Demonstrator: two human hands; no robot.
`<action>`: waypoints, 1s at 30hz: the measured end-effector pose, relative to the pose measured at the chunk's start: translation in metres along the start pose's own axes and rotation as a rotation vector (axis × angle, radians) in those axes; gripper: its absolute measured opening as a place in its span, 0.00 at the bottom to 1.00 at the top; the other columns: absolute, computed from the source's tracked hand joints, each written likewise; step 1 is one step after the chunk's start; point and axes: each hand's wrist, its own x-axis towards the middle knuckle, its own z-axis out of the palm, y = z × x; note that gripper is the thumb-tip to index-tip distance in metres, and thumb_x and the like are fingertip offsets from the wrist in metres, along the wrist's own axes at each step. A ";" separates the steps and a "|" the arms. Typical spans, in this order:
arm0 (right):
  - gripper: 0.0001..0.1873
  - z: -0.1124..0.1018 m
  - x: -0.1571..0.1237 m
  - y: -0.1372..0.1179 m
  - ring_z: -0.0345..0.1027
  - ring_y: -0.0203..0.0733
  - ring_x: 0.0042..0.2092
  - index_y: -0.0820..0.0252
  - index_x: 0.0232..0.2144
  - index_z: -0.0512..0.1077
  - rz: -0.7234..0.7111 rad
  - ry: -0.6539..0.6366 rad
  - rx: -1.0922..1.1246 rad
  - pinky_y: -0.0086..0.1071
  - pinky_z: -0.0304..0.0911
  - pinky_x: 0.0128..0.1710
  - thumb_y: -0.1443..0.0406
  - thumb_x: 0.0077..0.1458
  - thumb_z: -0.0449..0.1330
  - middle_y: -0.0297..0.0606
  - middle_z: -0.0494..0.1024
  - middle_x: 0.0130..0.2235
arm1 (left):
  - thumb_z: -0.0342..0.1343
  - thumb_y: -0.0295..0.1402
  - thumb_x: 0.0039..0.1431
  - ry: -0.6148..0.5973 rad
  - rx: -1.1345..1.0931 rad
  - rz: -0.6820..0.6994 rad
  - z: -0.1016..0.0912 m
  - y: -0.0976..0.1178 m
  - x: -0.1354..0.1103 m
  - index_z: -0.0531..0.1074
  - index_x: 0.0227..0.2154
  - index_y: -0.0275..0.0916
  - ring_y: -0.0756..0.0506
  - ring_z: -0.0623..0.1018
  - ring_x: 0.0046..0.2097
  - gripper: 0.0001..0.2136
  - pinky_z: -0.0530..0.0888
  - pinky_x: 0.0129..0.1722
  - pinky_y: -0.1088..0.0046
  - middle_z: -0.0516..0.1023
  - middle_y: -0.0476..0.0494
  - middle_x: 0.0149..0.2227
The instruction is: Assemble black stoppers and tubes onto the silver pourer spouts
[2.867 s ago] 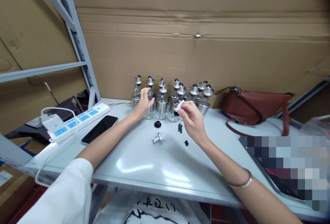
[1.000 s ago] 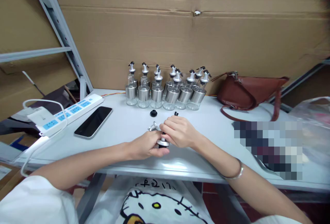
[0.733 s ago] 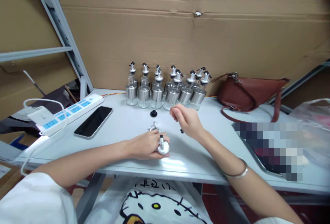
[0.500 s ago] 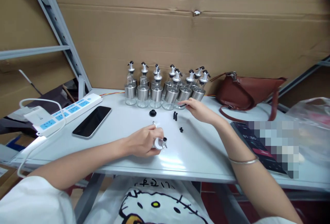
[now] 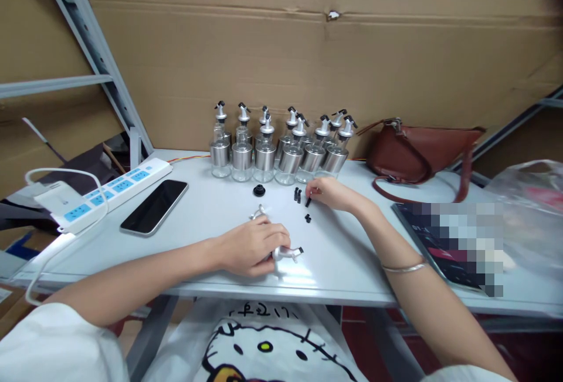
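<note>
My left hand (image 5: 253, 246) rests on the grey table (image 5: 211, 241) near its front edge, fingers closed round a silver pourer cap (image 5: 285, 253) whose black-tipped spout points right. My right hand (image 5: 332, 192) is farther back, pinching a small black plug (image 5: 308, 201) between thumb and fingertips. More small black plugs (image 5: 298, 195) lie beside it, and one (image 5: 308, 217) lies a little nearer to me. A second silver pourer (image 5: 257, 213) lies just behind my left hand. A black round stopper (image 5: 259, 191) sits in front of several glass bottles (image 5: 277, 153) with steel sleeves and pourer tops.
A black phone (image 5: 153, 207) and a white power strip (image 5: 105, 193) lie at the left. A brown leather bag (image 5: 417, 150) stands at the back right, with a dark book (image 5: 422, 223) and a plastic bag (image 5: 528, 194) farther right. Cardboard (image 5: 308, 65) walls the back.
My right hand left the cap, reached back toward the bottles, then came down on the loose black plugs. My left hand turned the cap so its spout points right.
</note>
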 end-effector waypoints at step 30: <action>0.17 -0.015 -0.015 -0.036 0.62 0.37 0.28 0.61 0.24 0.64 -0.115 0.024 0.347 0.29 0.57 0.32 0.57 0.58 0.47 0.36 0.69 0.25 | 0.44 0.30 0.56 -0.009 0.024 -0.232 -0.004 -0.001 0.002 0.64 0.43 0.36 0.47 0.75 0.36 0.12 0.60 0.47 0.64 0.79 0.44 0.38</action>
